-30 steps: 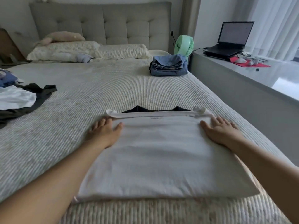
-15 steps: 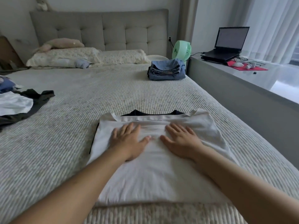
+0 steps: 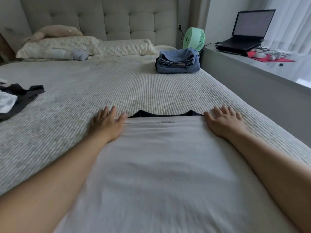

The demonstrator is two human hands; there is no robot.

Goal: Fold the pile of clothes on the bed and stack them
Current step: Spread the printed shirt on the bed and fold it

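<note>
A white folded garment (image 3: 161, 165) lies flat on the bed in front of me, with the edge of a black garment (image 3: 161, 113) showing beyond its far edge. My left hand (image 3: 106, 124) lies flat with straight fingers at the white garment's far left corner. At the far right corner my right hand (image 3: 224, 122) rests flat, fingers spread. A stack of folded blue jeans (image 3: 177, 63) sits at the far right of the bed. Unfolded black and white clothes (image 3: 15, 100) lie at the left edge.
The bed (image 3: 117, 91) has a ribbed cream cover, with pillows (image 3: 84, 46) at the grey headboard. A green fan (image 3: 194, 38) stands behind the jeans. To the right, a grey ledge (image 3: 252, 76) carries a laptop (image 3: 247, 31).
Both hands have slid apart from the middle of the white garment to its far corners. The view has moved closer and lower over the garment.
</note>
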